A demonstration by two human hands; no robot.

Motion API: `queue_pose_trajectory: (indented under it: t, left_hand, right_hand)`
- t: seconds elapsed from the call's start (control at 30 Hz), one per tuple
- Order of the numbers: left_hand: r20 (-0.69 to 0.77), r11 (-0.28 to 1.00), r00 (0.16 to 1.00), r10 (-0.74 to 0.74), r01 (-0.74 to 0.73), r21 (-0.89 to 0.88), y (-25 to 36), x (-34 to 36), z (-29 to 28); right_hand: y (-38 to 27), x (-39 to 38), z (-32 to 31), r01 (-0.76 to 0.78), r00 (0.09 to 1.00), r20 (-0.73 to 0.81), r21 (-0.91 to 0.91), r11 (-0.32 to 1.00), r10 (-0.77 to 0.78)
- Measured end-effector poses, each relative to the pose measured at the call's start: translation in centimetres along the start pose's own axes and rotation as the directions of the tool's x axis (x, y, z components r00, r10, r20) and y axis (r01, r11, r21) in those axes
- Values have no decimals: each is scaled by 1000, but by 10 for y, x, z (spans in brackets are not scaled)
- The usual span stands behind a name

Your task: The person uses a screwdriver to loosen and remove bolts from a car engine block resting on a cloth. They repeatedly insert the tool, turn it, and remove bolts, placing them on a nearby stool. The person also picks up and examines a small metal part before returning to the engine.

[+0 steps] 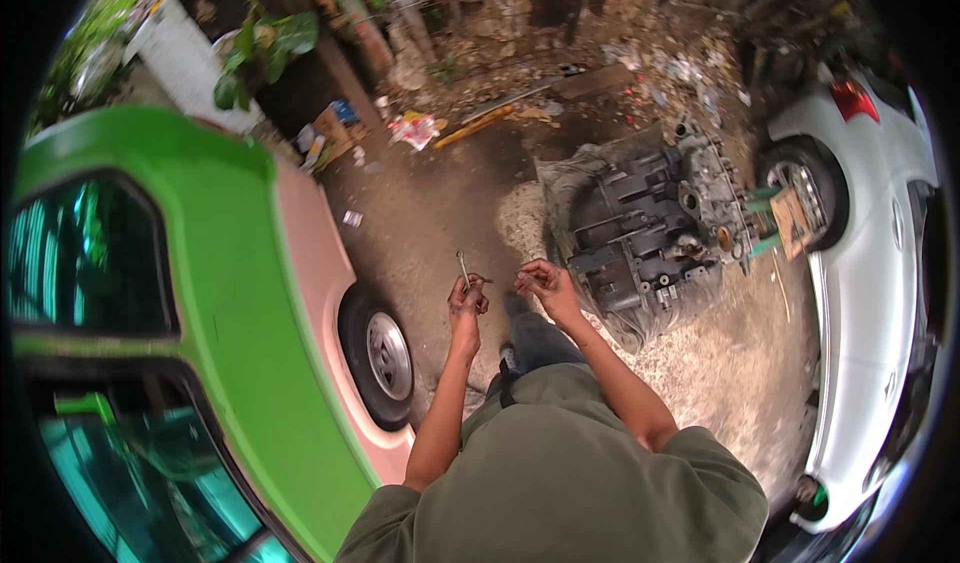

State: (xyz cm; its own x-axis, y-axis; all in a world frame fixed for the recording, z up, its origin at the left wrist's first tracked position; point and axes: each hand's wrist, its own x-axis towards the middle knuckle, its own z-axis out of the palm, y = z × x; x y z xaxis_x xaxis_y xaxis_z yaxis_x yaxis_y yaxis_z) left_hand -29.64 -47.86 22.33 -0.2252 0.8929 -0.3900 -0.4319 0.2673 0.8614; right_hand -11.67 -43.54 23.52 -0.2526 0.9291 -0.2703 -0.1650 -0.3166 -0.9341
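In front of my body, my left hand (467, 300) is closed around a slim metal wrench (461, 264), its ring-shaped end pointing up and away. A short dark piece sticks out to the right from the same fingers; it is too small to name. Level with it, and a little apart, my right hand (546, 283) has thumb and fingertips pinched together. Whatever lies between those fingertips is too small to make out. Both hands look smudged with dark grime. A large engine block (640, 225) rests on a crumpled grey sheet (570, 178) to the right of my right hand.
A green and pink car (225, 228) stands close on my left, its rear wheel (380, 356) near my left forearm. Along the right is a silver car (862, 293). Green legs with a wooden board (791, 221) stand beside the engine. Litter and a yellow bar (474, 127) lie ahead.
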Motion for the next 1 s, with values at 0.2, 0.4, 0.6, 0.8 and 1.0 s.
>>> queue_pose_trajectory:
  t: [0.2, 0.4, 0.6, 0.8, 1.0]
  left_hand:
    - [196, 981, 973, -124, 149, -120, -2, 89, 0]
    - [262, 972, 936, -234, 228, 51, 40, 189, 4]
    - [333, 958, 917, -220, 139, 250, 92, 296, 36]
    - [343, 917, 873, -347, 238, 322, 93, 371, 110]
    - [434, 798, 697, -571, 345, 494, 67, 416, 188]
  right_hand:
    - [6, 58, -14, 28, 976, -216, 57, 998, -15]
    - [-3, 139, -50, 54, 902, -423, -81, 995, -83]
    - [-42, 187, -107, -127, 616, -734, -449, 885, -284]
    - [-39, 217, -170, -396, 413, -805, -579, 712, -425]
    - [-36, 216, -213, -599, 498, -782, -623, 503, -376]
